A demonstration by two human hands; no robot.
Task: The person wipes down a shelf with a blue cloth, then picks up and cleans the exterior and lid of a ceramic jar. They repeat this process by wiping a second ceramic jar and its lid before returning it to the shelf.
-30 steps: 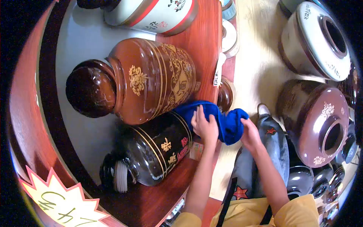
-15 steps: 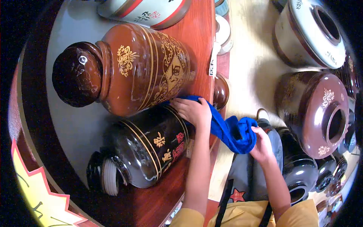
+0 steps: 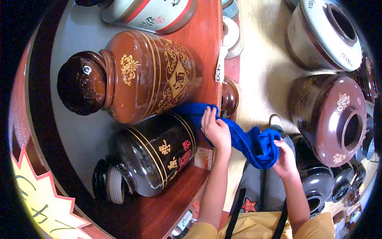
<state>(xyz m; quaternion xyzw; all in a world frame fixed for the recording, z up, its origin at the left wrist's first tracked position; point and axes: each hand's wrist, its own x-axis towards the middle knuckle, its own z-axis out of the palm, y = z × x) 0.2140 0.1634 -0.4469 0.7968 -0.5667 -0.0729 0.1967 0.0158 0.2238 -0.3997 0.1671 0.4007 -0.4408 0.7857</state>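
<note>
A blue cloth [image 3: 242, 137] stretches from the gap between two jars on the red shelf, over the shelf edge, to my right hand. My left hand [image 3: 216, 131] lies on the cloth at the shelf edge, fingers closed on it. The bunched end of the cloth is in my right hand [image 3: 283, 157], thumb on top. Left of my left hand is a black jar [image 3: 147, 151] with gold and red characters. Beyond it stands a brown jar [image 3: 137, 75] with gold patterns and a dark lid.
A white jar [image 3: 147, 14] with red bands stands farther along the red shelf [image 3: 207, 47]. On the floor at the right are a purple-brown jar [image 3: 326, 115], a white jar [image 3: 318, 36] and several dark jars. A yellow sign [image 3: 43, 199] is at lower left.
My left hand has moved away from the jars towards the shelf edge, uncovering more cloth between them. My right hand has shifted slightly right and down with the bunched cloth.
</note>
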